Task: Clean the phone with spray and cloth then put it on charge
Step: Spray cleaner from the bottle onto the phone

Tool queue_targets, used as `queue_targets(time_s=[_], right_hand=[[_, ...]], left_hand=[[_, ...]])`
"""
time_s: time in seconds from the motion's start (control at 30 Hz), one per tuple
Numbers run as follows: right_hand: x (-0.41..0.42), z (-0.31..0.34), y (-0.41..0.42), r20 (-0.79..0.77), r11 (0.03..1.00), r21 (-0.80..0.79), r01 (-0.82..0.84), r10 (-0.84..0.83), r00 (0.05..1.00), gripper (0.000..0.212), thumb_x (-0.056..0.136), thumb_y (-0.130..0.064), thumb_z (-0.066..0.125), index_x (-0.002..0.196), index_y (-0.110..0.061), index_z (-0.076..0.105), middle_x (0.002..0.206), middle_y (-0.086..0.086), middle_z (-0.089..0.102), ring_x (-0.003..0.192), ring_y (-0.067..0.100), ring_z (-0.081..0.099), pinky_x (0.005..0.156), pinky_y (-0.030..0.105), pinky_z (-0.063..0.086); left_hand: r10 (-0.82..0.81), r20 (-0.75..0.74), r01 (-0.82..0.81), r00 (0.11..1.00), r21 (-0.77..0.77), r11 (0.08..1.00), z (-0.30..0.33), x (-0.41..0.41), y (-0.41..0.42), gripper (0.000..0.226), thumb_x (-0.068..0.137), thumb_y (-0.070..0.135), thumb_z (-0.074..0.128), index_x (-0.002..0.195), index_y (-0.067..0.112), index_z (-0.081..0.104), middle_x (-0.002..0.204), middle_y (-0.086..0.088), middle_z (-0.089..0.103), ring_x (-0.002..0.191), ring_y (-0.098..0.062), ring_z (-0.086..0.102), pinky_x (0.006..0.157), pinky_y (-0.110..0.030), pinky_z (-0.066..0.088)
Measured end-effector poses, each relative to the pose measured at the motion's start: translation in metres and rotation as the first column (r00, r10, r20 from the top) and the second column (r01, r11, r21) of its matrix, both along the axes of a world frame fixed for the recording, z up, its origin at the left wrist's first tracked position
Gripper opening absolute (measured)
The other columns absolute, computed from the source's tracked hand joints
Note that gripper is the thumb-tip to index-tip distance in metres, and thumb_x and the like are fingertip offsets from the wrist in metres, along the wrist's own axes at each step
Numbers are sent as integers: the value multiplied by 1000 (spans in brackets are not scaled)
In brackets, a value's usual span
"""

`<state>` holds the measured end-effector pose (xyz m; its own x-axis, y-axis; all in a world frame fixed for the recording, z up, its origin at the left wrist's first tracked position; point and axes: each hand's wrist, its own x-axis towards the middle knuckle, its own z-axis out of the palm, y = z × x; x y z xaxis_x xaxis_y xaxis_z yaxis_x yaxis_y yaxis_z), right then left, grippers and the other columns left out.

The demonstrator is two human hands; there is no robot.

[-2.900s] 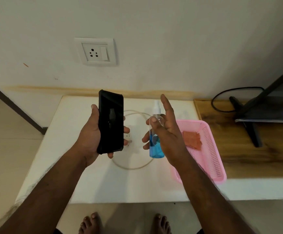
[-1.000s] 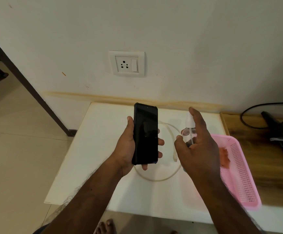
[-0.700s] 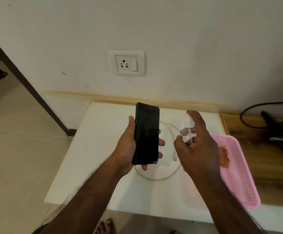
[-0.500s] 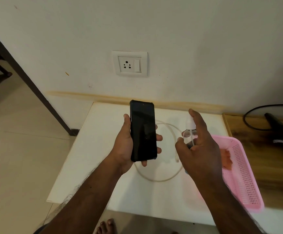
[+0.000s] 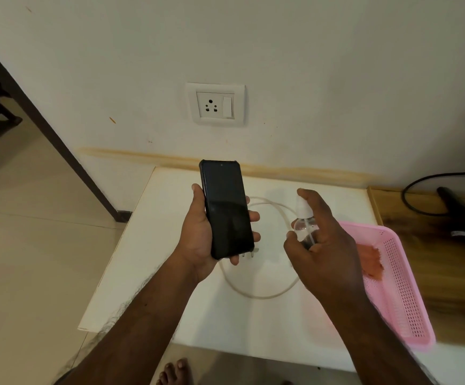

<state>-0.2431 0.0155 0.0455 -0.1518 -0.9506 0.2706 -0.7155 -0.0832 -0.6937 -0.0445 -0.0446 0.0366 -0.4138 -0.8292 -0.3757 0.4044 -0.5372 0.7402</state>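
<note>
My left hand (image 5: 198, 240) holds a black phone (image 5: 225, 208) upright above the white table (image 5: 148, 273), its dark screen facing me. To its right my right hand (image 5: 325, 245) grips a clear spray bottle (image 5: 303, 220) with a white nozzle, forefinger resting on top of the nozzle, which points toward the phone. The bottle's lower part is hidden by my palm. A white charger cable (image 5: 256, 294) lies looped on the table under my hands, its plug pins showing just below the phone. An orange cloth (image 5: 370, 259) lies in the pink basket (image 5: 398, 295).
A white wall socket with switch (image 5: 215, 103) sits on the wall above the table. A wooden surface (image 5: 434, 268) on the right carries a black cable and a dark stand. Tiled floor and a dark door frame lie to the left.
Over the last second my left hand shifted the phone slightly left and turned its screen squarely to me. My right hand stays on the bottle, forefinger still on the nozzle.
</note>
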Motion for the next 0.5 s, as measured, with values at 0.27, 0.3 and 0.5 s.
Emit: queue_targets(time_s=[0.27, 0.3, 0.5], right_hand=[[4, 1, 3, -37, 998, 23, -64, 65, 997, 81, 82, -26, 70, 140, -60, 27, 99, -20, 60, 80, -10, 59, 53, -4, 39], [5, 1, 4, -40, 997, 24, -71, 72, 997, 82, 82, -26, 71, 141, -61, 26, 98, -22, 59, 81, -9, 59, 53, -4, 38], [13, -2, 4, -49, 992, 15, -126, 127, 991, 80, 82, -35, 68, 140, -64, 22, 111, -25, 56, 87, -8, 59, 55, -5, 38]], left_hand=[[74, -68, -75, 995, -17, 997, 1, 8, -4, 95, 86, 87, 15, 118, 18, 72, 111, -16, 74, 83, -39, 73, 42, -28, 48], [86, -72, -88, 994, -17, 996, 1, 9, -4, 95, 86, 87, 15, 118, 18, 72, 111, -16, 73, 84, -39, 73, 42, -28, 50], [97, 75, -96, 992, -11, 995, -3, -3, 1, 94, 86, 85, 14, 127, 18, 66, 118, -19, 72, 93, -43, 71, 45, -30, 52]])
